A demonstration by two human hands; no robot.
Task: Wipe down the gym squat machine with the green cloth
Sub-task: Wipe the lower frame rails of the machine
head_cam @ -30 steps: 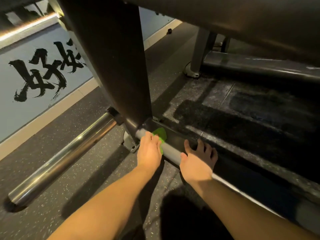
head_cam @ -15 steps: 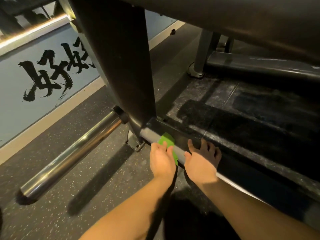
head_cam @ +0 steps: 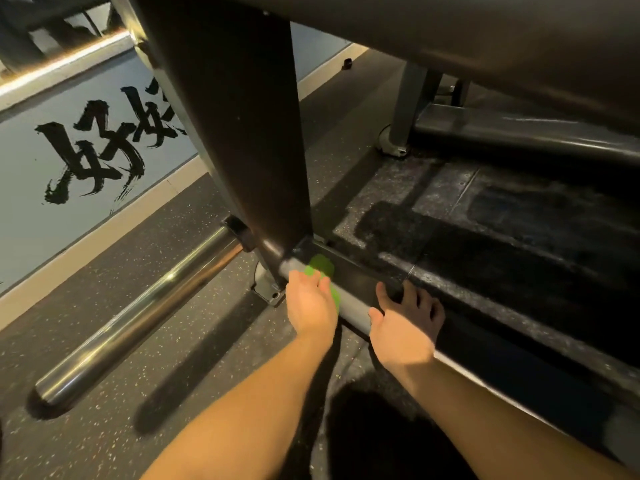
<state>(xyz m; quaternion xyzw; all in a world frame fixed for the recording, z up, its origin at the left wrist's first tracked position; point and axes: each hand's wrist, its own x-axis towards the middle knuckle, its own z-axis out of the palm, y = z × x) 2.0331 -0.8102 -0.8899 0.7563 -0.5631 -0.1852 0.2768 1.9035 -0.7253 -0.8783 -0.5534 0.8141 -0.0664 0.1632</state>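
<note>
The squat machine's low grey base rail (head_cam: 353,310) runs from the foot of a thick black upright post (head_cam: 235,133) toward the lower right. My left hand (head_cam: 311,306) grips the green cloth (head_cam: 320,266) and presses it onto the rail right beside the post's foot; most of the cloth is hidden under my fingers. A short way along the rail, my right hand (head_cam: 405,327) rests on it with fingers spread over the top, holding nothing.
A chrome bar (head_cam: 138,317) sticks out from the post toward the lower left, just above the speckled rubber floor. Behind the rail lies the dark worn platform (head_cam: 485,244), with another dark rail (head_cam: 519,136) beyond. A wall with black brush lettering (head_cam: 90,157) stands at left.
My left hand slid the cloth along the rail toward my right hand, then back toward the post. The right hand has stayed on the rail.
</note>
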